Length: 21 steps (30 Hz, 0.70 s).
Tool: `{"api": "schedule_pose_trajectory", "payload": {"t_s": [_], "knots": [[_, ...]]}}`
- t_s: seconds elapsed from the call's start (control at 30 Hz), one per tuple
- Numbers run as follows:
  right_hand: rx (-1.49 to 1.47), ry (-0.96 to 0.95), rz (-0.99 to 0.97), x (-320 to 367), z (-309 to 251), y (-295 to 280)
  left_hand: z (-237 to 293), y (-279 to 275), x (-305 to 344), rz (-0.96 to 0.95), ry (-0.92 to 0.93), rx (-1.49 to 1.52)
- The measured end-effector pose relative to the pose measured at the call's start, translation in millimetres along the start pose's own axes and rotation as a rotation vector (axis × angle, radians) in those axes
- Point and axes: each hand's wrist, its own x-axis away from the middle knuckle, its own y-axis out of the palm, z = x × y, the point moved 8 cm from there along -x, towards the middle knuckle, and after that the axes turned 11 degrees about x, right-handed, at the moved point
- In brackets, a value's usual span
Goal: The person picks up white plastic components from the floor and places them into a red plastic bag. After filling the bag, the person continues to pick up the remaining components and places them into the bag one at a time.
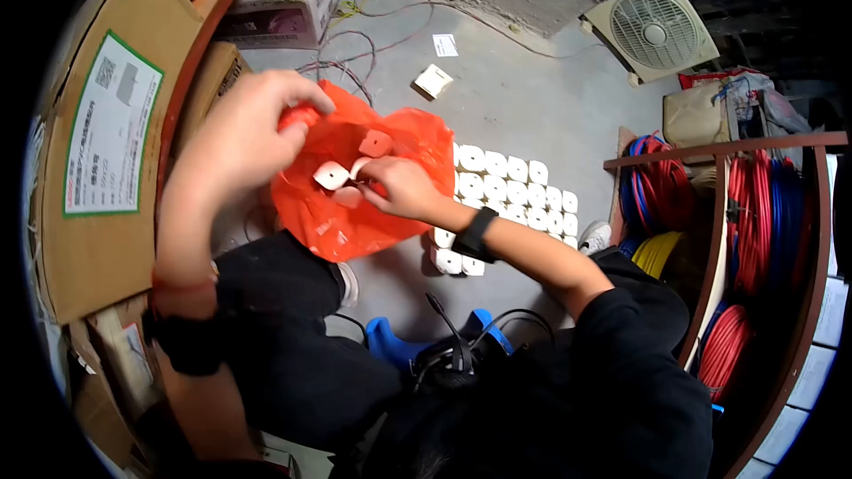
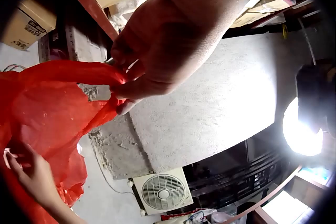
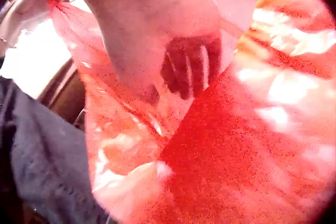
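Note:
A red plastic bag (image 1: 319,231) hangs open in the head view, with several white pieces (image 1: 332,176) inside it. My left hand (image 1: 253,124) pinches the bag's rim at its upper left; the left wrist view shows the same hand (image 2: 168,50) with thumb and fingers closed on the red film (image 2: 58,113). Inside the bag's mouth, my right hand (image 1: 404,188) has its fingers curled at a white piece. In the right wrist view the right hand (image 3: 157,40) reaches down into the bag, and its fingertips are partly hidden by red film (image 3: 236,145).
Rows of white blocks (image 1: 515,191) stand on the floor right of the bag. A single white box (image 1: 433,81) and a paper label (image 1: 445,45) lie farther off. Cardboard boxes (image 1: 115,151) line the left; shelves with wire coils (image 1: 754,222) stand right. A fan (image 1: 654,28) is at the back.

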Motion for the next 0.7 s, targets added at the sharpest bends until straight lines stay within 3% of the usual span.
{"api": "schedule_pose_trajectory", "payload": {"t_s": [0.03,0.1,0.17,0.33,0.53,0.7], "knots": [[0.069,-0.098,0.195,25.5,-8.5,-32.3,-1.4,0.8,-1.3,0.004,-0.037,-0.019],[0.191,-0.080,0.122,73.4,-0.2,-53.6,-3.6,0.9,-2.4,0.027,-0.041,-0.003],[0.281,0.038,0.008,126.9,25.3,-49.0,-4.9,4.1,-5.2,0.026,-0.029,-0.025],[0.535,0.234,-0.423,246.0,71.4,26.5,4.5,10.6,-11.5,-0.025,-0.093,-0.021],[0.642,0.554,-0.631,274.4,90.5,61.1,-12.4,7.0,-15.0,-0.040,-0.070,0.040],[0.635,0.627,-0.617,272.6,91.3,73.3,-10.6,6.1,-6.5,-0.033,-0.070,0.046]]}}
